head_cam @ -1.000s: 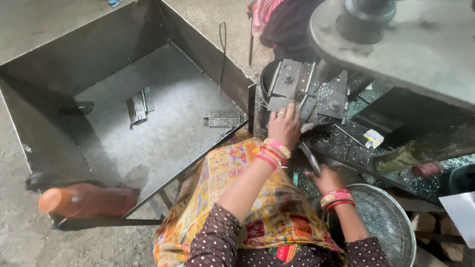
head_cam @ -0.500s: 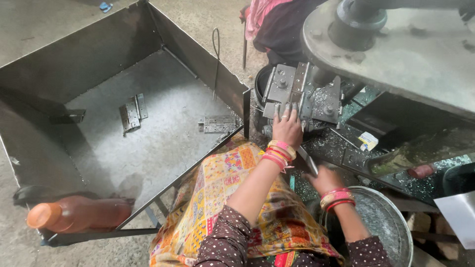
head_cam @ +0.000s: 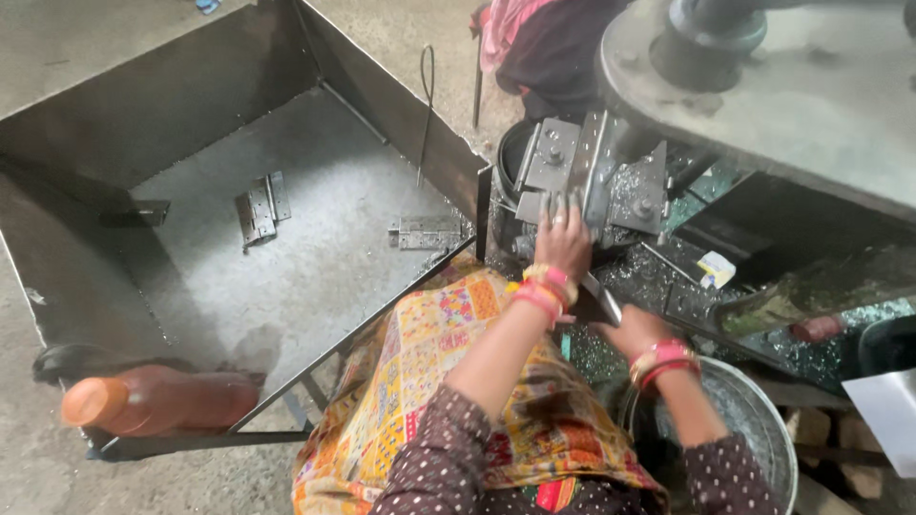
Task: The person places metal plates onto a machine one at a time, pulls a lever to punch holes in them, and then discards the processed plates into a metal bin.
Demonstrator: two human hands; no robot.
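**Left hand on a metal plate at the press, right hand low beside the pail**

A person sits at a metal-working machine, seen from above, with a patterned yellow cloth over the lap.

Far to the left of both hands lies a large open steel tray. On its floor rest two flat metal hinges: one pair well out to the left, its long axis running away from the person, and another nearer the tray's right wall, lying crosswise. An orange plastic bottle lies on its side at the tray's near left corner.

The left hand is stretched forward, fingers spread flat and pressing on a grey metal plate held in the machine's fixture. That plate sits straight ahead of the left hand, touching the fingertips, and stands upright, tilted slightly, with its long axis pointing away from the person. The hand presses rather than grips; nothing is closed in it.

To the right and closer to the body, the right hand rests low at the machine's edge, next to a thin metal strip. Whether its fingers are curled round anything cannot be told.

The left hand is plainly the nearer to the plate. Below the right wrist sits a round steel pail. Above and to the right looms the machine's heavy grey flywheel.
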